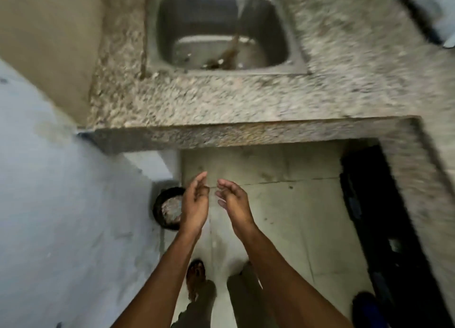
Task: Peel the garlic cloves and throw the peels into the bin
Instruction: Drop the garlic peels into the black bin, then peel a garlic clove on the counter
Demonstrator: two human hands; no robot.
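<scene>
Hovering both palms, left hand (194, 204) and right hand (235, 204), loosely open and holding nothing visible, over the floor right of the bin (167, 208), probably dusting off peels, so better shifting left over it; no garlic cloves showing anywhere.

Tiled floor (283, 204) under black bin (164, 208)

Two loosely open hands, left (194, 202) and right (234, 202), apart above a dark bin (167, 208).

Two hands, left hand (194, 204) and right hand (235, 202), one bin (167, 208), one sink (221, 32)
</scene>
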